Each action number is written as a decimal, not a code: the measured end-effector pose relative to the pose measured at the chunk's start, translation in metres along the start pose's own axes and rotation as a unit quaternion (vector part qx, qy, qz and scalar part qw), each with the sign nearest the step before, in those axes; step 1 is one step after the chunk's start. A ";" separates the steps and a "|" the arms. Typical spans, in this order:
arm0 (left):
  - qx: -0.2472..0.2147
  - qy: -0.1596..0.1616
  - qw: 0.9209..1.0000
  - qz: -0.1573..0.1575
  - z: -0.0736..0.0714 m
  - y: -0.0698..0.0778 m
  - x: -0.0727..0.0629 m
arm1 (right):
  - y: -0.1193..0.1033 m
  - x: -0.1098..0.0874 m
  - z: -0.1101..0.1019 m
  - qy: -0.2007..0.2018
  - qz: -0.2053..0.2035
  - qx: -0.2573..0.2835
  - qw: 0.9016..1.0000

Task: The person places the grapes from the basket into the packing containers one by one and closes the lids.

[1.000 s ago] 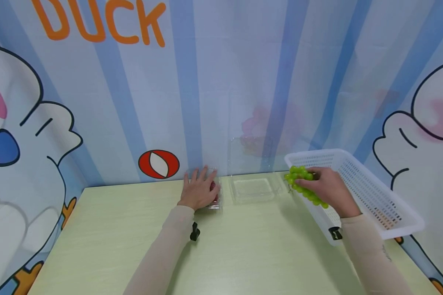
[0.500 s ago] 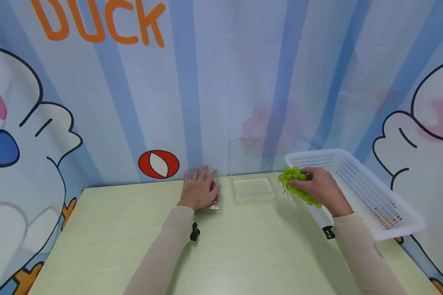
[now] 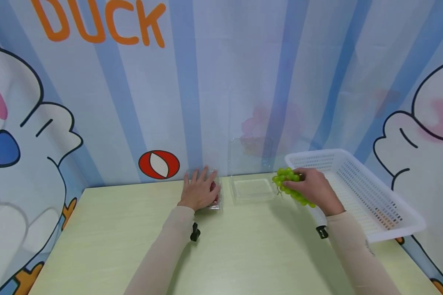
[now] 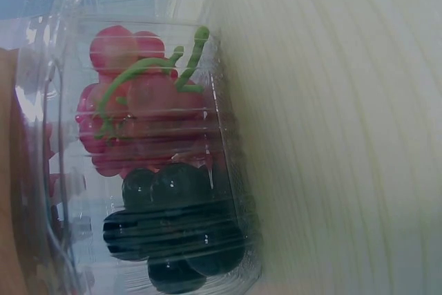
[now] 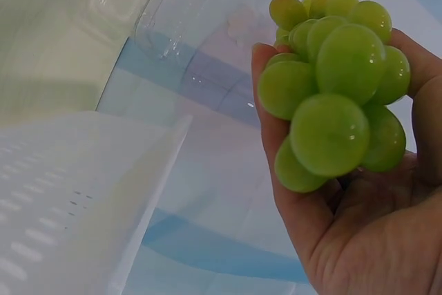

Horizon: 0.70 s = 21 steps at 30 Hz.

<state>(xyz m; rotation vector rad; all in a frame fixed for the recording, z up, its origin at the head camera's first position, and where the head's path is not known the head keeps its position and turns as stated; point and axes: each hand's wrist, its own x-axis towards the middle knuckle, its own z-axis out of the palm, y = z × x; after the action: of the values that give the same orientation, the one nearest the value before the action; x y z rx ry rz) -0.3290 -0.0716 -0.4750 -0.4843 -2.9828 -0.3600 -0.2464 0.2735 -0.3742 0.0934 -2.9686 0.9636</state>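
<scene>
A bunch of green grapes (image 3: 288, 180) hangs above the table in my right hand (image 3: 315, 189), which grips it between thumb and fingers. The right wrist view shows the round green grapes (image 5: 331, 101) close up. My left hand (image 3: 198, 192) lies with spread fingers on a clear plastic box (image 3: 215, 205) by the wall. Through that box's side in the left wrist view, red grapes (image 4: 148, 101) with a green stem and dark grapes (image 4: 179, 226) show. Between the hands stands another clear plastic box (image 3: 252, 189), its lid (image 3: 251, 157) raised against the wall.
A white perforated basket (image 3: 376, 196) stands at the right, just beyond my right hand. The pale wooden table (image 3: 229, 254) ends at a blue-striped curtain (image 3: 214, 82) with cartoon prints.
My right hand has carried the green grapes leftward, from over the basket's edge toward the open-lidded box. My left hand stays in the same place on its box.
</scene>
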 end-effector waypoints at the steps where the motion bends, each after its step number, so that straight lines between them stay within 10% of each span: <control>1: 0.001 0.001 1.000 0.001 0.000 0.000 0.000 | 0.000 0.001 0.001 -0.001 0.000 0.001 1.000; 21: -0.001 0.004 1.000 0.002 0.000 -0.001 -0.001 | -0.003 0.011 0.015 -0.003 -0.018 -0.010 1.000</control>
<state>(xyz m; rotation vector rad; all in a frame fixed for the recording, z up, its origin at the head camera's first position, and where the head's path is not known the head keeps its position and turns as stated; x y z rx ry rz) -0.3281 -0.0726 -0.4748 -0.4890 -2.9740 -0.3640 -0.2575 0.2614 -0.3844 0.1481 -2.9696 0.9322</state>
